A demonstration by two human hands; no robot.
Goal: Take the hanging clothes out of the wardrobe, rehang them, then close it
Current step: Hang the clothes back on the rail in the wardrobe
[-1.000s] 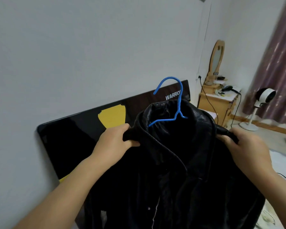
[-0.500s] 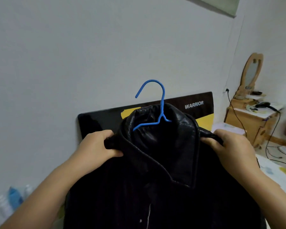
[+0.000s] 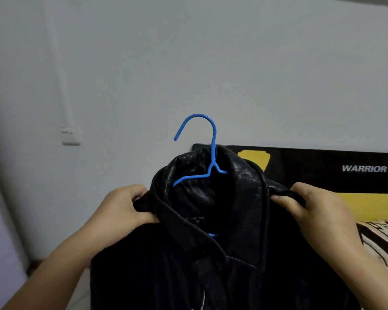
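Both my left hand (image 3: 123, 208) and right hand (image 3: 316, 211) grip the shiny black leather jacket (image 3: 211, 253) by its shoulders; one tilt and that thin blue wire hanger (image 3: 207, 153) probably slips out the collar.

Left hand (image 3: 123, 206), right hand (image 3: 311, 209) clenched.

Dim, flat indoor light — soft blur throughout, wide-angle bending at edges, dark areas lose detail

At my right stood the bed (image 3: 381, 245), its black-and-white patterned cover showing at the frame's edge. Its black and yellow headboard (image 3: 323, 173), lettered WARRIOR, stood against the wall (image 3: 211, 63).
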